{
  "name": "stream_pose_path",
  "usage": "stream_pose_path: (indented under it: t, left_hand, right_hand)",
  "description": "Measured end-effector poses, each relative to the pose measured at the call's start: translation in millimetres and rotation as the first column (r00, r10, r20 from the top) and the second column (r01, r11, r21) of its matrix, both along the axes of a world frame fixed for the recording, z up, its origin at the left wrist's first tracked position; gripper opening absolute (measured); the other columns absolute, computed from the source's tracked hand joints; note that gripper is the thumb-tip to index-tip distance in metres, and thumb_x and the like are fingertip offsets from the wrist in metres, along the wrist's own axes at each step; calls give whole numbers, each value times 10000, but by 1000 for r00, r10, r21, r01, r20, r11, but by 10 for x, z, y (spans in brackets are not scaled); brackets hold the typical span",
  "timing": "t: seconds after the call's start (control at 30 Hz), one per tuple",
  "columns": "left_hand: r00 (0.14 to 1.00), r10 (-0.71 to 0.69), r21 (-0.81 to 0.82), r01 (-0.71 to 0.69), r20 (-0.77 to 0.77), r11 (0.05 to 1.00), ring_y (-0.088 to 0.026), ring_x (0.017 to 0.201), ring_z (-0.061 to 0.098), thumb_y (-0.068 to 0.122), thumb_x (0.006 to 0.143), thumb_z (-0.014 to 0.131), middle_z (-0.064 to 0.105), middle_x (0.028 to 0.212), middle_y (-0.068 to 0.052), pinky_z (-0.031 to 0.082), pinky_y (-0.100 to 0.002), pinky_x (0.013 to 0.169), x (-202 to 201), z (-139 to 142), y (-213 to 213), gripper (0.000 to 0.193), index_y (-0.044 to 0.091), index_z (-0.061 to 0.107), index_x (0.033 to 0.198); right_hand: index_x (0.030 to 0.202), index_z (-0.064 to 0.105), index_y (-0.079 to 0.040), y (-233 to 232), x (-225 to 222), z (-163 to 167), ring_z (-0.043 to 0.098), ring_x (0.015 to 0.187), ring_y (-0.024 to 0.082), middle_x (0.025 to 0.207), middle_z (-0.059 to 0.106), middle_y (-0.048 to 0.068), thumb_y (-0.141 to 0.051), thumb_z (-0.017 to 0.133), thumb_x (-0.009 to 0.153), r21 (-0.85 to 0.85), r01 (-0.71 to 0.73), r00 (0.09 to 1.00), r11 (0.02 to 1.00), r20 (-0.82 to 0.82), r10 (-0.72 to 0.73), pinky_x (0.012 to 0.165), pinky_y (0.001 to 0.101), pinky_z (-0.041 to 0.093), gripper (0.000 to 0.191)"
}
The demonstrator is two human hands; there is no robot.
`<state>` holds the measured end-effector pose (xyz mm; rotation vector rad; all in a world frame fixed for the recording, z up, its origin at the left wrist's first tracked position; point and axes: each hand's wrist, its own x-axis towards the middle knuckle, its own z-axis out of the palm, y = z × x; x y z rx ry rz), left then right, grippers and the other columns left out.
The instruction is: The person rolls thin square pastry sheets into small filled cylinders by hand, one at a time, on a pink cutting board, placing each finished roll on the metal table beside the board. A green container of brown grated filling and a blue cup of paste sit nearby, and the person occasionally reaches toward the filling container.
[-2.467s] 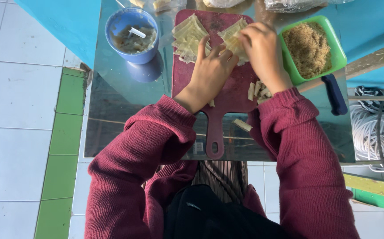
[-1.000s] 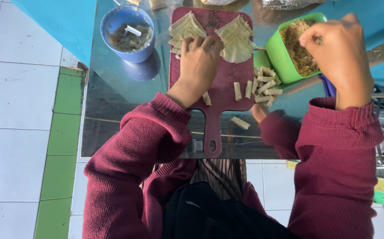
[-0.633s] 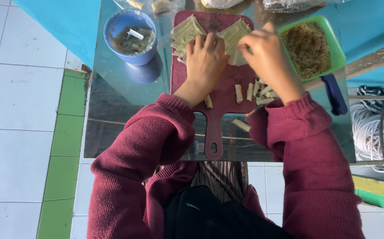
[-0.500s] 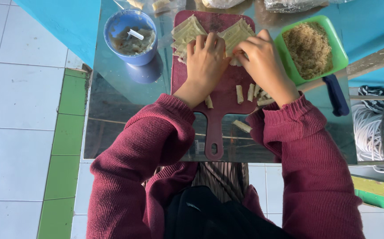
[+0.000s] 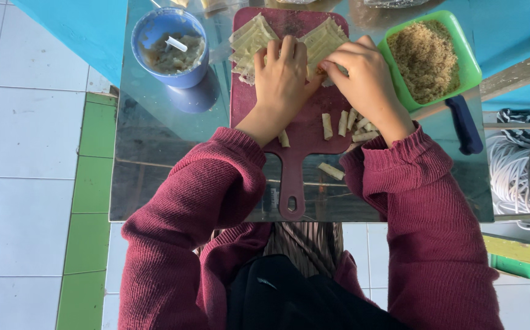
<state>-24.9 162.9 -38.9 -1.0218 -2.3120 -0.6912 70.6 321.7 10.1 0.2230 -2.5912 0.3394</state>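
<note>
A: A small glass-topped table (image 5: 155, 153) is standing over a white and green tiled floor, with a dark red cutting board (image 5: 295, 131) lying on it, handle toward the person.

B: And the hands?

A: Both are working at the board's far end. The left hand (image 5: 283, 76) is pressing flat, fingers together, while the right hand (image 5: 362, 79) is curling its fingers over a pale wrapper (image 5: 323, 43), apparently rolling it around filling.

B: What is the next move calling for?

A: Probably rolling tightly, keeping the ends even.

B: Orientation?

A: The finished rolls (image 5: 350, 122) are lying beside the right wrist, long axes mostly running away from the person. A green tray of crumbs (image 5: 427, 58) is sitting right; a blue bowl (image 5: 170, 46) left.
</note>
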Motion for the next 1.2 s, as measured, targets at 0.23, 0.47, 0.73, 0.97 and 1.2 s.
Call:
stream_pose_path:
  t: [0.23,0.47,0.73,0.97,1.2]
  left_hand:
    - [1000,-1,15,1,-28,1000,-280,1084,546,510,809,796,566,1126,-75,427,-477,975,-40,-68,4,596,46,632,1146]
    - [1000,-1,56,3,-27,998,-274,1085,550,498,823,794,569,1128,-63,426,-479,986,-35,-103,29,561,60,635,1135]
    - [1000,12,32,-12,-21,999,-281,1066,551,518,730,800,566,1089,-82,430,-483,973,-11,-74,66,608,51,634,1082]
    - [1000,0,34,0,-22,999,-293,1078,545,517,758,806,570,1103,-89,425,-490,975,6,-57,27,612,42,628,1099]
    - [999,-35,8,35,23,999,-266,1086,571,362,824,773,601,1081,-58,426,-499,979,-75,-8,-129,326,132,666,1029]
  right_hand:
    - [987,753,-56,28,-2,-38,625,973,260,998,704,69,-46,785,979,3,30,999,1000,-39,-30,867,380,512,34]
    - [1011,757,-59,-27,6,-21,622,965,283,965,708,69,-13,769,940,-21,9,1000,1000,5,-9,854,384,517,85]
    - [981,730,-62,-48,9,9,610,983,285,982,698,61,-33,791,940,8,4,1000,1000,-4,-4,846,385,511,79]
    - [962,719,-58,-70,20,97,605,989,272,990,658,61,-75,820,972,74,19,998,997,-55,-15,860,403,513,103]
    - [1025,755,-103,71,334,437,618,1093,290,1113,676,88,6,717,958,18,120,992,993,-50,-119,918,414,525,133]
